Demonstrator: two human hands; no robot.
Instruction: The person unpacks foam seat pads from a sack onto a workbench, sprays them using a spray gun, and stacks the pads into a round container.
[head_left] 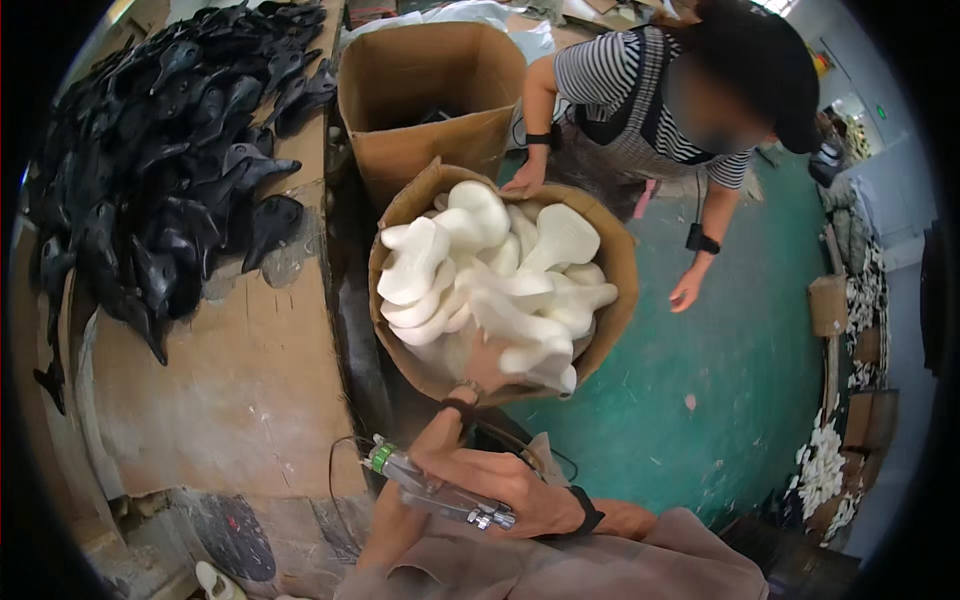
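Observation:
A round-sided cardboard box (pixel 612 262) stands beside the bench, filled with several white moulded foam pieces (pixel 470 225). My left hand (pixel 484 364) reaches up into the near side of the box and touches the white pieces; it is blurred and its fingers are hidden among them. My right hand (pixel 500 484) is low in the picture, closed around a clear-bodied air tool (pixel 432 487) with a green ring and a metal fitting. A thin black hose runs from the tool.
A person in a striped shirt and black cap leans over the box, one hand (pixel 526 180) on its far rim. A second cardboard box (pixel 430 85) stands behind. Black moulded parts (pixel 160 170) are piled on the wooden bench (pixel 250 390). White pieces (pixel 822 468) lie by the green floor (pixel 720 380).

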